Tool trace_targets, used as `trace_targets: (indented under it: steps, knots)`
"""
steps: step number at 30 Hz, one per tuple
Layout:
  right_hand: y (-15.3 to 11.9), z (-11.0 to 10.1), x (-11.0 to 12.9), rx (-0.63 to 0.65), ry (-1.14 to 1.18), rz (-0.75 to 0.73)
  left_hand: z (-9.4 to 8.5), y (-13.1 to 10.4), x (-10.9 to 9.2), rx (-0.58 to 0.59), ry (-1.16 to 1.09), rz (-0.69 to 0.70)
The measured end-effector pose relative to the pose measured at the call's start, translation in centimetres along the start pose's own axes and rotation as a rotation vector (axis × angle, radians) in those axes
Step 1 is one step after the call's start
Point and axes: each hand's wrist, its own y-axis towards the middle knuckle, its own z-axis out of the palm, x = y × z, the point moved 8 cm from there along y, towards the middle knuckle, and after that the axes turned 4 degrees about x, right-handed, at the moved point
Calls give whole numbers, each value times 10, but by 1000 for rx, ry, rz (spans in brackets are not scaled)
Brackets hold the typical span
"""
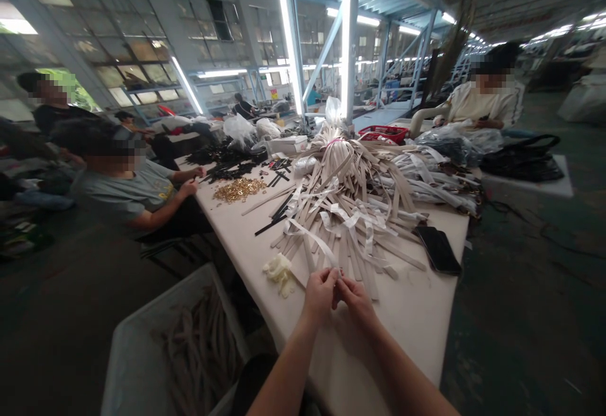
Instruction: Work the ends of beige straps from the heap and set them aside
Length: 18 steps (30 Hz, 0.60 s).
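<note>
My left hand [320, 290] and my right hand [355, 298] meet over the near part of the table, fingertips pinched together. Between them is the end of a strip with white tape [310, 234], which runs up and left from my fingers. Just beyond lies a big heap of beige strips [338, 163], bunched at the top and fanned towards me, with white tape curling over several of them. A crumpled pale yellow glove-like piece [280, 273] rests left of my hands. What my fingers do at the strip's end is partly hidden.
A black phone [438, 250] lies near the table's right edge. Gold metal pieces [240, 190] and black strips [227, 162] are spread at the left. A plastic bin [124, 356] holding strips stands on the floor. A co-worker [137, 192] sits along the left side.
</note>
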Motion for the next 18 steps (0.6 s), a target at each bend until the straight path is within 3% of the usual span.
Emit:
trace_targets:
  steps: [3,6,12,15,18]
  knots:
    - [-1,5,-3,47,1,22,-7,8,-8,-39,-82,-7]
    - [-1,5,-3,43,-12,13,-4,10,-9,-17,-84,-17]
    - [-2,-5,2,-76,-5,-31,10,-3,-8,3,26,-13]
    - [-7,-8,-1,-122,57,-18,14,-8,-15,2,140,15]
    - [-16,-17,-10,-255,158,36,14,-12,-26,-25,253,67]
